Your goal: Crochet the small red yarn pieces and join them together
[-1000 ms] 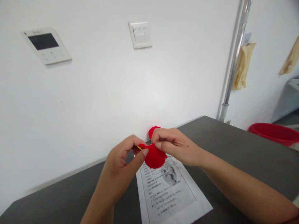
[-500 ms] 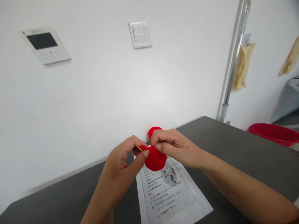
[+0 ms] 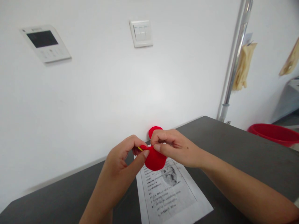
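A soft red piece of fabric-like material (image 3: 156, 160) with a rounded lower edge is pinched between both hands above the sheet of paper. My left hand (image 3: 125, 160) is closed on its upper left edge, thumb in front. A thin yellow item (image 3: 140, 148) pokes out beside the left fingers; its kind is not clear. My right hand (image 3: 171, 144) grips the top edge with thumb and index finger, close to the left fingertips. Behind the right hand, a rounded red object (image 3: 154, 130) is partly hidden.
A printed sheet (image 3: 168, 199) lies on the dark grey table (image 3: 224, 146), which meets the white wall. On the wall are a switch panel (image 3: 141, 33) and an intercom (image 3: 46, 43). A metal pole (image 3: 235, 62), hanging gloves (image 3: 244, 67) and a red basin (image 3: 273, 132) are to the right.
My right thumb has shifted very slightly left along the red piece's top edge. Both hands otherwise keep the same hold, and the view has barely moved.
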{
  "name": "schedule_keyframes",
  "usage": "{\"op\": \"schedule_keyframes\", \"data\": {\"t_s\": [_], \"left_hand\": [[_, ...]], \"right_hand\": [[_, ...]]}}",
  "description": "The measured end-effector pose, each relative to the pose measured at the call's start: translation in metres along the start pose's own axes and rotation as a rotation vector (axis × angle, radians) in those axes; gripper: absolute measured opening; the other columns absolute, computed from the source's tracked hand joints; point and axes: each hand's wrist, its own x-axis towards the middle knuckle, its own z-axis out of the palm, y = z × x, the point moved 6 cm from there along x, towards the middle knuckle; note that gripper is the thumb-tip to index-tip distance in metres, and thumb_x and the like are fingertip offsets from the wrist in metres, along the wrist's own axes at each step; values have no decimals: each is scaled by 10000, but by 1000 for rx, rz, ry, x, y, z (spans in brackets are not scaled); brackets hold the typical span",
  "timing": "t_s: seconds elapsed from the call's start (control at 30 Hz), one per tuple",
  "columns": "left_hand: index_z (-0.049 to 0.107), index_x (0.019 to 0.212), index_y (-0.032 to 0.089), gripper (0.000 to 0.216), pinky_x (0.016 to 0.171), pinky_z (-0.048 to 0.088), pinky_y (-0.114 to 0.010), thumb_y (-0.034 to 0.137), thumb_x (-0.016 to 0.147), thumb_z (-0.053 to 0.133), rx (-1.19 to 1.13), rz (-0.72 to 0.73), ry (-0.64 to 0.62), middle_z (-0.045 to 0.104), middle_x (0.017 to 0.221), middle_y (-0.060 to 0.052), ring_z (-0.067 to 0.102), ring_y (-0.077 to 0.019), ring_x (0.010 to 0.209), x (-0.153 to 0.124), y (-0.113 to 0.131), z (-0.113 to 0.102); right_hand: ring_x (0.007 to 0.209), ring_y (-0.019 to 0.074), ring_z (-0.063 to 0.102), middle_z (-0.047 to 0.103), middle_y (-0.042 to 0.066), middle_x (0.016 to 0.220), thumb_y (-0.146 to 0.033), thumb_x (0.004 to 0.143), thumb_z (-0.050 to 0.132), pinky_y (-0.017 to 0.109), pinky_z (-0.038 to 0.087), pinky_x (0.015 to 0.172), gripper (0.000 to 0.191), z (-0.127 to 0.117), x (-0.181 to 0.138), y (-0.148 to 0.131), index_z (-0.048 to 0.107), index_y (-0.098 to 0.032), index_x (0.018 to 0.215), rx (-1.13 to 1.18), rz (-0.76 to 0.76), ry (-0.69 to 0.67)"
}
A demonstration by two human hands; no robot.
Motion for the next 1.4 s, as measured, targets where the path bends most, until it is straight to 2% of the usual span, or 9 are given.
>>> {"op": "schedule_keyframes", "data": {"t_s": [0.83, 1.4], "left_hand": [[628, 756, 224, 125, 604, 360, -244, 226, 874, 589, -70, -14, -62, 563, 688, 48, 496, -119, 659, 1, 0, 4], [653, 761, 227, 114, 606, 383, -224, 196, 859, 604, -68, 23, -50, 573, 686, 50, 507, -111, 655, 4, 1, 3]], "right_hand": [[608, 99, 401, 453, -37, 674, -139, 830, 468, 241, 319, 569, 105, 0, 1, 2, 514, -174, 742, 9, 12, 1], [607, 94, 396, 456, -41, 669, -127, 819, 473, 236, 315, 571, 108, 1, 0, 0, 503, -176, 729, 4, -3, 3]]}}
